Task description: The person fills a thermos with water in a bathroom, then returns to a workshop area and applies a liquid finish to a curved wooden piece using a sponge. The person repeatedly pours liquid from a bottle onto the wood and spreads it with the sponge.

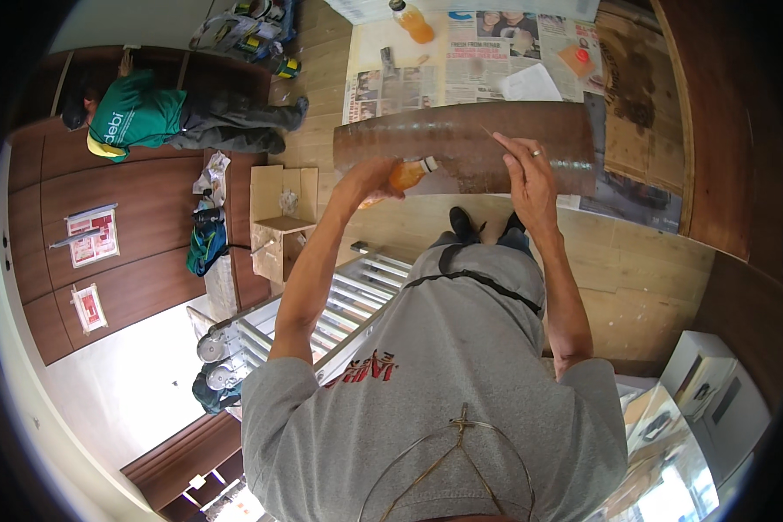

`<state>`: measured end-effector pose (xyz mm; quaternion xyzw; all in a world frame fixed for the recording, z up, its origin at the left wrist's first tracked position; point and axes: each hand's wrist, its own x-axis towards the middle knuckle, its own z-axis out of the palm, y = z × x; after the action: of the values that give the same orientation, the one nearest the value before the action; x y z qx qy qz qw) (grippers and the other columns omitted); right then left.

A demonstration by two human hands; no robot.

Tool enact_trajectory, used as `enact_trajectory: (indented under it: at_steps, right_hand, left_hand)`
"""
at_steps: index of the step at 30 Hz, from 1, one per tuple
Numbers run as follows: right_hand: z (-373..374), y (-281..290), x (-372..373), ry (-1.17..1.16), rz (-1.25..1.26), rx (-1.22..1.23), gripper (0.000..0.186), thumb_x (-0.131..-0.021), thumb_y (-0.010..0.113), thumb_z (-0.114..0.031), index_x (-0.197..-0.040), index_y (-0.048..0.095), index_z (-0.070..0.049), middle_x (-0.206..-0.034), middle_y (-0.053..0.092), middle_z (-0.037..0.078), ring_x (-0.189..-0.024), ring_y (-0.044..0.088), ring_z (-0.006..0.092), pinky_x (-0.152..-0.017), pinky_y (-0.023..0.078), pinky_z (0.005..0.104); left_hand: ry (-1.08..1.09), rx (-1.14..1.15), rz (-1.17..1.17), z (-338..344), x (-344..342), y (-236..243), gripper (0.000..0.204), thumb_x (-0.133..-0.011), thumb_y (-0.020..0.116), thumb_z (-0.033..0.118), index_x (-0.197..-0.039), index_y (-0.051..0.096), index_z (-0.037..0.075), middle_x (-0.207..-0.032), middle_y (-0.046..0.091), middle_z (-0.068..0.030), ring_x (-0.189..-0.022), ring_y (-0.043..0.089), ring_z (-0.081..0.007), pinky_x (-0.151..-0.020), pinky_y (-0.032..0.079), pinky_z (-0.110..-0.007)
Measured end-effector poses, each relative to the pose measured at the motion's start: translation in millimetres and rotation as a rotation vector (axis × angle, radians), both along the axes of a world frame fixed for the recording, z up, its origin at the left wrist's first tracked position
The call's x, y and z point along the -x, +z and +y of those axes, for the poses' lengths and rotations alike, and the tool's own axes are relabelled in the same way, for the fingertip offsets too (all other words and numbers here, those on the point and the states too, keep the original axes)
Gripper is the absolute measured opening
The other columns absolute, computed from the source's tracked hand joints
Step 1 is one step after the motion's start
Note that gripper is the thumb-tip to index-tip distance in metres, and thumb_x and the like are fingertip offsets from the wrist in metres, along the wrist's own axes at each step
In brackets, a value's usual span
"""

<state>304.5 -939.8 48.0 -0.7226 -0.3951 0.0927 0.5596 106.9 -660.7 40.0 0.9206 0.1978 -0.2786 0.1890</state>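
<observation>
My left hand [374, 181] is closed around a small clear bottle [406, 176] of orange liquid, tilted with its neck to the right. In front of me lies a long brown wood-look panel [400, 132]; its near edge is behind the bottle. My right hand [532, 178], wearing a ring, pinches a thin, pale stick-like tool [487, 131] over the panel's right half. The tool's tip is too fine to make out.
Newspaper [483, 74] covers the table beyond the panel, carrying another orange bottle [416, 26], a white paper [532, 84] and a red cap-like item [581, 55]. An aluminium ladder [348, 300] and a cardboard box [280, 248] stand left. A person in green [139, 113] works at the wall.
</observation>
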Motion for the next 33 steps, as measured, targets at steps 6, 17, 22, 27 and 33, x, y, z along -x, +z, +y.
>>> enact_trajectory:
  at_steps: [6, 17, 22, 27, 33]
  right_hand:
    - [-5, -6, 0, 0.000, 0.009, 0.014, 0.035, -0.104, 0.059, -0.008, -0.136, 0.071, -0.014, -0.117, 0.066, 0.012, -0.107, 0.062, 0.0320, -0.094, 0.051, 0.0417]
    - [-5, -15, -2, -0.003, 0.000, 0.047, 0.035, -0.104, 0.060, -0.009, -0.136, 0.071, -0.015, -0.117, 0.067, 0.012, -0.107, 0.062, 0.0321, -0.094, 0.051, 0.0423]
    - [8, -16, 1, 0.031, -0.002, 0.049, 0.035, -0.103, 0.060, -0.008, -0.135, 0.072, -0.016, -0.117, 0.067, 0.012, -0.106, 0.062, 0.0324, -0.093, 0.051, 0.0426]
    - [19, -18, 7, 0.048, 0.024, 0.035, 0.035, -0.103, 0.060, -0.007, -0.134, 0.072, -0.016, -0.116, 0.067, 0.012, -0.104, 0.063, 0.0322, -0.090, 0.052, 0.0419]
    - [28, -24, 12, 0.084, -0.018, 0.055, 0.037, -0.099, 0.062, -0.005, -0.133, 0.073, -0.016, -0.117, 0.067, 0.011, -0.105, 0.063, 0.0329, -0.090, 0.052, 0.0434]
  left_hand:
    - [0.033, 0.017, 0.072, 2, -1, 1, 0.069, -0.069, 0.095, 0.023, -0.129, 0.068, 0.003, -0.108, 0.076, -0.0229, -0.104, 0.072, -0.0428, -0.088, 0.057, -0.048]
    - [0.065, 0.042, 0.076, 25, 23, 1, 0.071, -0.068, 0.096, 0.025, -0.130, 0.069, 0.004, -0.116, 0.075, -0.0228, -0.113, 0.070, -0.0417, -0.095, 0.056, -0.048]
    - [0.084, 0.034, 0.082, 23, 24, 8, 0.082, -0.069, 0.097, 0.024, -0.140, 0.062, 0.002, -0.123, 0.073, -0.0246, -0.116, 0.069, -0.0413, -0.097, 0.055, -0.046]
    - [0.051, 0.069, 0.079, 11, 3, 14, 0.084, -0.070, 0.096, 0.023, -0.143, 0.060, 0.002, -0.125, 0.072, -0.0244, -0.118, 0.069, -0.0413, -0.097, 0.055, -0.045]
    - [0.052, 0.221, -0.002, 23, 11, 4, 0.080, -0.074, 0.095, 0.018, -0.143, 0.059, 0.005, -0.121, 0.074, -0.0196, -0.115, 0.070, -0.0344, -0.098, 0.054, -0.043]
